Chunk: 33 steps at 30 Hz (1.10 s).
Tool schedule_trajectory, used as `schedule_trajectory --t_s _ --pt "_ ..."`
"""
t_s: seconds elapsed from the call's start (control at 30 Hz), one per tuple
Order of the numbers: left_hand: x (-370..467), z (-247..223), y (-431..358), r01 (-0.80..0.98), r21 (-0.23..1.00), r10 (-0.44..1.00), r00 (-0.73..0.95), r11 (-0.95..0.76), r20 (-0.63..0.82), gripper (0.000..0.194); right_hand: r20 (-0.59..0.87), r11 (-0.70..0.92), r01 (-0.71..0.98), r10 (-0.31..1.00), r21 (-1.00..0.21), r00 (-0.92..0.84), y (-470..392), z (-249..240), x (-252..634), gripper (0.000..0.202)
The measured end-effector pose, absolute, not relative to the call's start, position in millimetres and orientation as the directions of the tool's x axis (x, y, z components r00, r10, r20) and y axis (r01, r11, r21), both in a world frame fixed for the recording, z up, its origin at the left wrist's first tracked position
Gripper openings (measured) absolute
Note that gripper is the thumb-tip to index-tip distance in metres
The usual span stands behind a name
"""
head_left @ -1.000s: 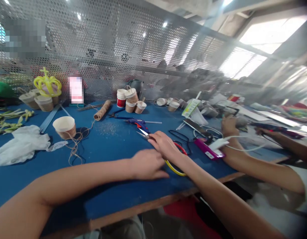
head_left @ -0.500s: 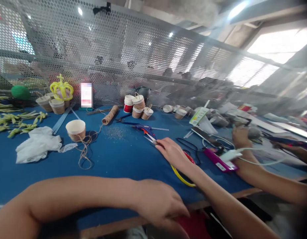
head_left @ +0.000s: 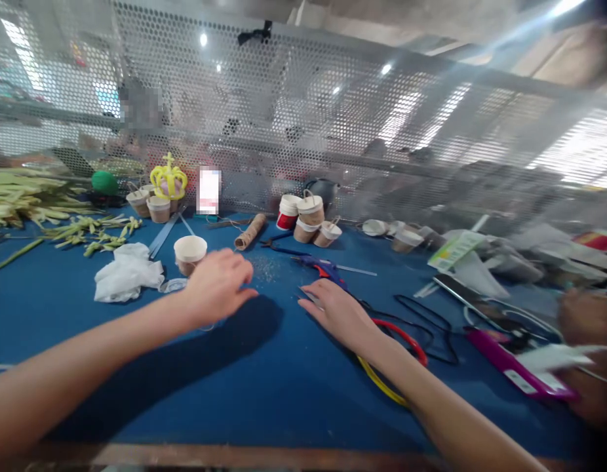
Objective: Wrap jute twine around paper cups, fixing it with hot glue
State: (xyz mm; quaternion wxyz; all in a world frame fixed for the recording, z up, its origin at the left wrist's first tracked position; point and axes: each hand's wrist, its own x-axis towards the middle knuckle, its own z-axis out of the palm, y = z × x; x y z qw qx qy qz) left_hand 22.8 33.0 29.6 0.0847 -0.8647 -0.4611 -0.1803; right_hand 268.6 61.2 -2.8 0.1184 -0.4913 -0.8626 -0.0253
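Note:
My left hand hovers over the blue table. Its fingers are bent, the thumb stands apart, and nothing shows in it. It partly covers a small paper cup with a brown wrap, and hides most of the loose twine there. Further right, my right hand is closed around the blade end of scissors, whose metal tips poke out past the fingers. Their red and yellow handles curve out from under my wrist. Just beyond this hand lies a blue glue gun with a clear glue stick.
A twine roll, pliers and several wrapped cups stand further back. To the left are a crumpled white bag, a yellow crown and green strips. A purple power strip and another person's arm are at the right.
My left hand has risen from the table's front edge and moved forward and left, near the paper cup. My right hand stays at the scissors. The view has turned left.

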Motion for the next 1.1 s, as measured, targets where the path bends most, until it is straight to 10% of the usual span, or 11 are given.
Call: schedule_trajectory --t_s 0.17,0.47,0.63,0.83,1.1 --pt "-55 35 67 0.952 -0.049 0.910 0.303 -0.302 0.283 0.047 0.246 0.598 0.770 0.799 -0.224 -0.549 61 8 242 0.020" --pt "-53 34 80 0.883 0.191 0.898 0.395 -0.429 0.192 0.012 0.282 0.602 0.651 0.796 -0.463 -0.535 60 16 205 0.024" --pt "-16 52 74 0.541 0.542 0.727 0.653 -0.644 0.212 0.020 0.383 0.537 0.485 0.840 -0.690 -0.385 58 22 193 0.052" --pt "2 38 62 0.371 0.816 0.778 0.611 -0.443 0.144 0.018 0.306 0.463 0.383 0.863 -0.800 -0.403 48 15 196 0.073" --pt "20 13 64 0.013 0.988 0.863 0.489 -0.156 0.130 0.056 0.234 0.244 0.004 0.934 -0.970 -0.271 52 3 191 0.053"
